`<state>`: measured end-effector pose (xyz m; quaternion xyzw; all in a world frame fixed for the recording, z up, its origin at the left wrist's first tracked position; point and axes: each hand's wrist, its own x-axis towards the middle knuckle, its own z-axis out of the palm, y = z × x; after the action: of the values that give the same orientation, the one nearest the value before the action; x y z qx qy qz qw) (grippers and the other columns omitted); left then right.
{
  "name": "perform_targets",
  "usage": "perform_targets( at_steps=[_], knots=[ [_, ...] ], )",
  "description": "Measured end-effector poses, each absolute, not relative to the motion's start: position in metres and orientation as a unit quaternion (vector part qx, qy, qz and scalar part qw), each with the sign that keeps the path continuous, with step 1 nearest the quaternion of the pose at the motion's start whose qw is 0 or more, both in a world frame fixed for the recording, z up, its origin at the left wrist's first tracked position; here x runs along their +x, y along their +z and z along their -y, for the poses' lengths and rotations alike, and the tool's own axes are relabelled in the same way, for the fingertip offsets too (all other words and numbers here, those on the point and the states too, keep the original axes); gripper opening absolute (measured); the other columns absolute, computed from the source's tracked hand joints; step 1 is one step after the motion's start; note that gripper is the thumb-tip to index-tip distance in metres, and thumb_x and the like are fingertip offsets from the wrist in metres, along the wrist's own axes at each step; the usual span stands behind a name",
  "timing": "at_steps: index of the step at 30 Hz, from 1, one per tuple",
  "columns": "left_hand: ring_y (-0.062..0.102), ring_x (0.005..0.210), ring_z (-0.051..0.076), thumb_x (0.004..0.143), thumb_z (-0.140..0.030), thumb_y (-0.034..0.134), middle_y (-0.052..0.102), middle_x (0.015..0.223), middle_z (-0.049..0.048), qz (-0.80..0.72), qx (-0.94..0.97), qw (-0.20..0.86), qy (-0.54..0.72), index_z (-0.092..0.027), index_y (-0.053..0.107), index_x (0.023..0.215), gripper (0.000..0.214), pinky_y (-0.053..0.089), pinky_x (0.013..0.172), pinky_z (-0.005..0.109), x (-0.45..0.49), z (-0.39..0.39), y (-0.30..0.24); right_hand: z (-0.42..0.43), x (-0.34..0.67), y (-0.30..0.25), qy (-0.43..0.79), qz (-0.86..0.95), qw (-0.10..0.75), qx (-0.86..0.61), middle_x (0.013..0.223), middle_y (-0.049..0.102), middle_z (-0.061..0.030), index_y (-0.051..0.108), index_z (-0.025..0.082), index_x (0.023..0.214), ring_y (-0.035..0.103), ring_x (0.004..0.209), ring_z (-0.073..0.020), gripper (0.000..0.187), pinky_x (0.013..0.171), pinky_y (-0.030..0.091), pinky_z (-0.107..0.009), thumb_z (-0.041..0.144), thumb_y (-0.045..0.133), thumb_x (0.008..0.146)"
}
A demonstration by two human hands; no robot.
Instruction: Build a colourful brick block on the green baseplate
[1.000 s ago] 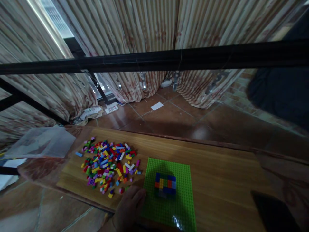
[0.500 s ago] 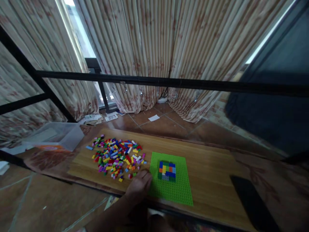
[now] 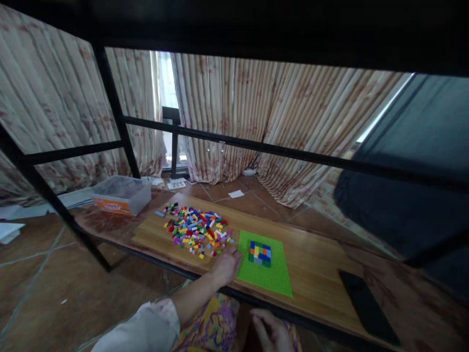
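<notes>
Baseplate (image 3: 269, 279) — loose bricks (image 3: 198, 227) beside, box (image 3: 122, 198) beyond

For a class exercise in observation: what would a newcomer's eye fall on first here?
Probably the scatter of multicoloured bricks on the left part of the wooden board. Next comes the bright green baseplate to its right, bearing a small brick build, with the left hand at its left edge.

Brn tile flr (image 3: 36, 288) | striped curtains (image 3: 223, 98) w/ reddish motif | brt window (image 3: 169, 83) gap | blk frame (image 3: 330, 162)
</notes>
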<state>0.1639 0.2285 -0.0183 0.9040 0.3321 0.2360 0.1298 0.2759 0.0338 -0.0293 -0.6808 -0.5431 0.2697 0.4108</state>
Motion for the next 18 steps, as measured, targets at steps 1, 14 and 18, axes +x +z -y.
perform_targets(
  at_steps=[1,14,18],
  knots=[
    [0.060,0.091,0.019,0.091,-0.015,0.046,0.061,0.093,0.0066,-0.329,0.903,0.130,0.245,-0.017,0.064,0.090,0.018,0.051,0.085,0.033,0.164,-0.228,-0.019,-0.037,0.287,-0.024,0.216,0.546,0.419,-0.693,0.090,0.075,-0.0069,0.075,0.024,0.089,0.071,0.084,-0.0212,0.041,0.074,0.057,-0.027,0.056,0.050,0.086],
    [0.036,0.137,0.028,0.096,-0.034,0.044,0.051,0.140,0.0085,-0.308,0.929,0.059,0.195,-0.027,0.057,0.128,0.036,0.018,0.114,0.061,0.157,-0.261,-0.019,-0.071,0.321,-0.059,-0.052,0.620,0.332,-0.709,0.116,0.069,-0.0118,0.069,0.020,0.110,0.065,0.107,-0.0251,0.039,0.091,0.054,-0.043,0.045,0.044,0.095],
    [0.041,0.133,0.028,0.094,-0.029,0.046,0.055,0.133,0.0090,-0.305,0.933,0.037,0.189,-0.028,0.062,0.122,0.032,0.019,0.114,0.061,0.150,-0.282,-0.014,-0.071,0.322,-0.062,-0.057,0.625,0.311,-0.714,0.117,0.068,-0.0120,0.069,0.020,0.109,0.064,0.107,-0.0257,0.038,0.091,0.052,-0.044,0.045,0.045,0.095]
  ],
)
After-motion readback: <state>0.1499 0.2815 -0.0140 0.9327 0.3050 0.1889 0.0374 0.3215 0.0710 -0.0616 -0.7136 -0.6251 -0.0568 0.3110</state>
